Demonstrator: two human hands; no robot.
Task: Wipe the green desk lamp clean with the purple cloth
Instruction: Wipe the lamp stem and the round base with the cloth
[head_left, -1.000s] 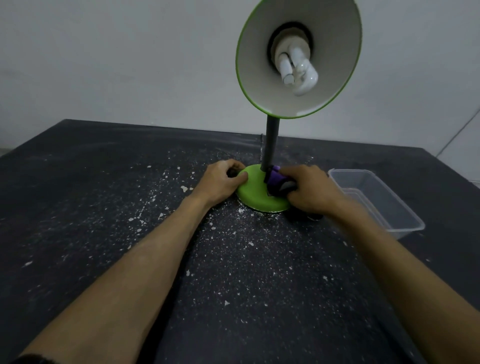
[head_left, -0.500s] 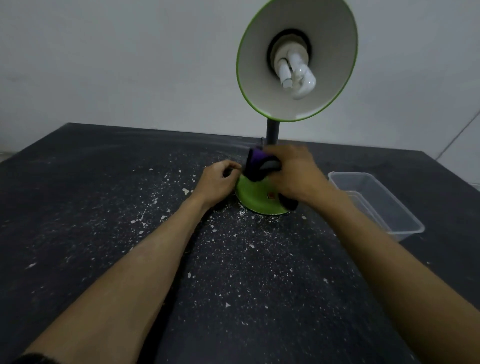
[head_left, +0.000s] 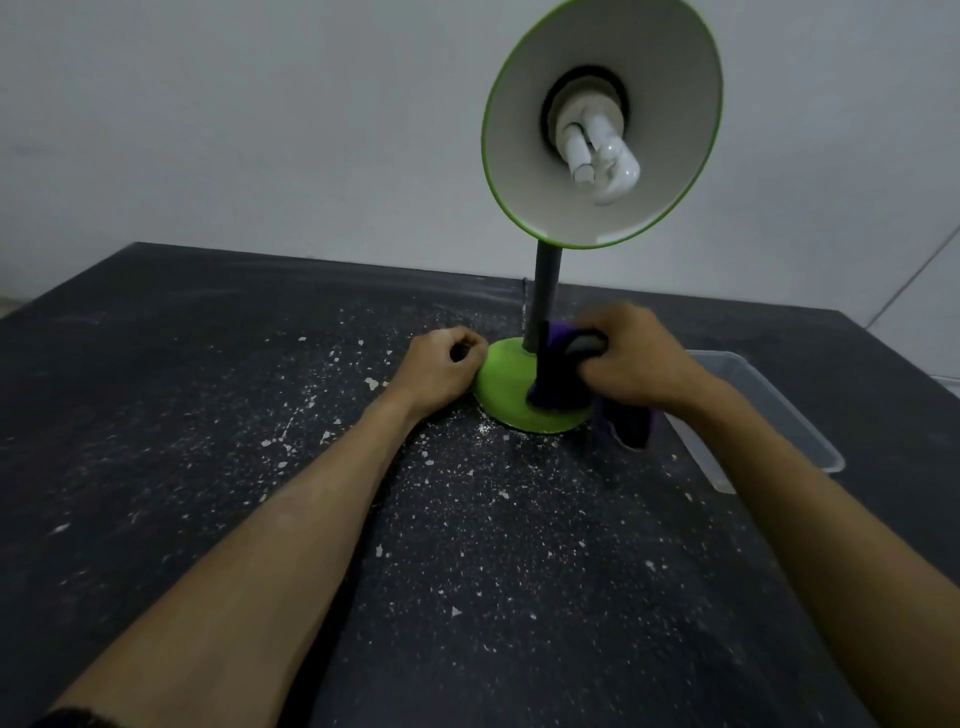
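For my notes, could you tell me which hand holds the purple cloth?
The right hand grips the purple cloth against the lamp's stem; the left hand only steadies the green base.

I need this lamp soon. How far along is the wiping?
Nothing looks finished. In hand: the right hand presses the purple cloth against the foot of the stem on the green base, while the left hand steadies the base's edge. Left: the upper stem and the shade, not touched now.

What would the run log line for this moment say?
left hand: steadying lamp base | right hand: gripping purple cloth at stem | step: wiping
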